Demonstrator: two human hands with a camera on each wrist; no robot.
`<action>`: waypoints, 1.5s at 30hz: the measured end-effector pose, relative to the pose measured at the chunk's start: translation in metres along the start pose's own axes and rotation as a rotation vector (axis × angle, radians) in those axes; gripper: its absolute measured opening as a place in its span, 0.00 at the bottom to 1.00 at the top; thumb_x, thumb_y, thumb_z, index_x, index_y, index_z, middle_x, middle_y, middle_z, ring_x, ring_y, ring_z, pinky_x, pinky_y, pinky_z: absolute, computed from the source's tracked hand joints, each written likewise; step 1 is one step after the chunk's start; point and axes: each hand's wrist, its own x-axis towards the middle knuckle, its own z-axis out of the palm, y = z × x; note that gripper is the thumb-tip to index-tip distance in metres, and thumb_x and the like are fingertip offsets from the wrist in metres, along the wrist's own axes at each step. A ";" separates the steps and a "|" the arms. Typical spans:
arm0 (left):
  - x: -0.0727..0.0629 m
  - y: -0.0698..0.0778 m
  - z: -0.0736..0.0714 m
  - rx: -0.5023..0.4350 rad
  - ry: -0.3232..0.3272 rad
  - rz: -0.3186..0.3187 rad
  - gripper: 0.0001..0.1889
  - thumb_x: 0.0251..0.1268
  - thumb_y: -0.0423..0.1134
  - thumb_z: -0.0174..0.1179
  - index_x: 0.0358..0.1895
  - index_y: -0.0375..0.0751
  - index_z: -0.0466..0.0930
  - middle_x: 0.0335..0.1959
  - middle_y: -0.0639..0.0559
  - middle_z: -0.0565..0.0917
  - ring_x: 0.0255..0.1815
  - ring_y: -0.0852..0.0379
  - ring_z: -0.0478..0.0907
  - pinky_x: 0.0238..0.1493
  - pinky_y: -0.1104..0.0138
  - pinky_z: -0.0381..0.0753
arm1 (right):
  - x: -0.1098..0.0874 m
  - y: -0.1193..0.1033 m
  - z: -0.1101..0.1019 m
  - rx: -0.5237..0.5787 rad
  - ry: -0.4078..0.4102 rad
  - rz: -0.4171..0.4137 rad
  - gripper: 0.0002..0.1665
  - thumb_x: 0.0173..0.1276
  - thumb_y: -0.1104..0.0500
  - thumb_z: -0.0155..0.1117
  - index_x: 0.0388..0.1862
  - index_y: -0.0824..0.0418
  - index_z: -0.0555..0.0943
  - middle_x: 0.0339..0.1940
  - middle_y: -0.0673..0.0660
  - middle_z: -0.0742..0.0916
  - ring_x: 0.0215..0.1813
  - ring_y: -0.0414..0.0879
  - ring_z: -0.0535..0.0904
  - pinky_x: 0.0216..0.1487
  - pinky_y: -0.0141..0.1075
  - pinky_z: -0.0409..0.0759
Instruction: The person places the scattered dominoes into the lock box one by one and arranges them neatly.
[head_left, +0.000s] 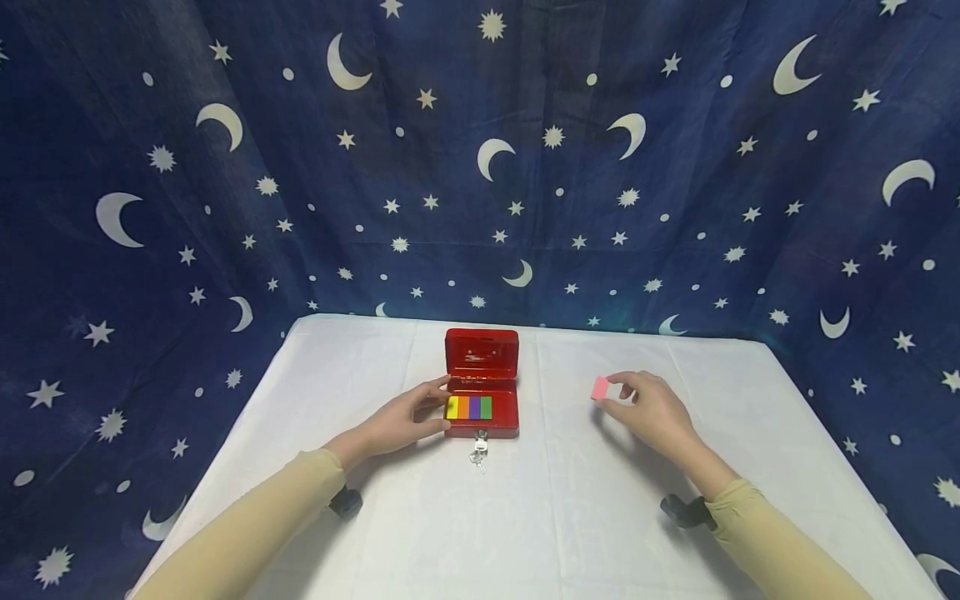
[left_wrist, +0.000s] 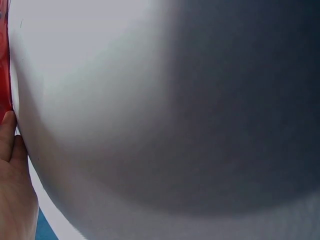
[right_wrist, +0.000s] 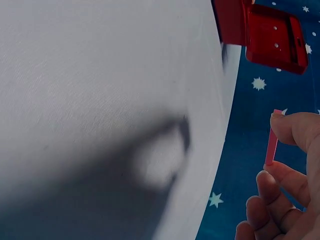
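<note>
A small red metal cash box [head_left: 506,408] stands with its lid [head_left: 482,354] raised. Inside, on the left, a row of flat coloured blocks [head_left: 475,407] runs yellow, orange, purple and green. My left hand [head_left: 401,418] holds the box by its left side, thumb near the front corner and fingers farther back; the left wrist view catches only part of this hand and the red edge. Off to the box's right, above the table, my right hand [head_left: 651,410] pinches a thin pink block [right_wrist: 271,142] by its ends between thumb and index finger.
Two small keys [head_left: 477,458] hang from the lock at the box's front. A white cloth covers the table [head_left: 480,533]. Behind it rises a dark blue curtain [head_left: 450,167] with moons and stars.
</note>
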 end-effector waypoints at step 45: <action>0.001 0.001 0.001 0.008 0.002 -0.020 0.27 0.63 0.58 0.70 0.64 0.60 0.75 0.79 0.72 0.59 0.78 0.58 0.60 0.76 0.43 0.60 | 0.011 -0.061 0.054 0.054 -0.110 -0.078 0.24 0.61 0.48 0.74 0.55 0.53 0.87 0.32 0.48 0.80 0.36 0.45 0.74 0.34 0.38 0.75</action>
